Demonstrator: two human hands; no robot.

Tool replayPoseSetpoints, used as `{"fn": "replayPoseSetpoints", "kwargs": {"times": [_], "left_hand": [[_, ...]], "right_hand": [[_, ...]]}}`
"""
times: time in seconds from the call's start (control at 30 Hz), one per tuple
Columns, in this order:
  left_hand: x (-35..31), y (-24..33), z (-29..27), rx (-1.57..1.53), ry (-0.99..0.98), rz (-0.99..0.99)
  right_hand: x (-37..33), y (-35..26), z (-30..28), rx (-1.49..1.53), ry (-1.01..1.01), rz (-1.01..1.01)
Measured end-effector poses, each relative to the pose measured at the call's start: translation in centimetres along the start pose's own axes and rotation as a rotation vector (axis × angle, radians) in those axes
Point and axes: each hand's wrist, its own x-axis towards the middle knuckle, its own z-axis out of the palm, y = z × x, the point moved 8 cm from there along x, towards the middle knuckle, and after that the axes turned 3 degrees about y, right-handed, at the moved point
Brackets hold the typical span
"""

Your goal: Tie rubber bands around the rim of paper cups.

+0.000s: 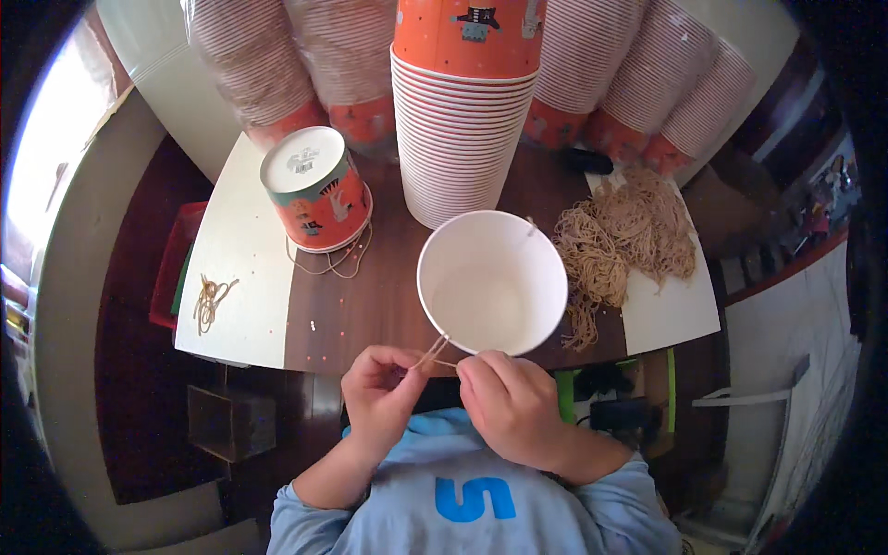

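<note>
A white-lined paper bucket (pixel 442 268) stands at the near edge of the table, its mouth facing up toward me. A thin tan string (pixel 437 348) runs from the near-left of its rim to my fingers. My left hand (pixel 379 396) is closed in a pinch on the doubled string just below the rim. With its fingers pressed together, my right hand (pixel 511 407) grips the string's end beside the bucket's near side. On the far right of the rim a small knot of string (pixel 531 225) shows. The bucket's outer side is mostly hidden.
A tall stack of nested buckets (pixel 462 139) rises behind. An upside-down orange and green bucket (pixel 319 208) with a string loop sits at left. Tangled tan strings (pixel 629 231) lie at right, a few loose strings (pixel 213 303) far left. Wrapped bucket stacks (pixel 250 65) line the back.
</note>
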Motion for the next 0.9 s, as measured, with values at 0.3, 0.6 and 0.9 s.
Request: {"fn": "replayPoseSetpoints", "kwargs": {"times": [0.3,0.6,0.9], "left_hand": [[-0.7,-4.9,2.6,-0.771,-0.040,-0.533],[-0.9,-5.2,1.6,-0.822,0.016,-0.523],[-1.0,-2.8,-1.1,-0.377,0.190,-0.129]], "right_hand": [[0.1,2.8,3.2,0.163,0.136,0.036],[-0.6,4.7,8.5,1.336,-0.186,0.523],[-1.6,4.0,11.9,1.819,-0.215,0.941]]}}
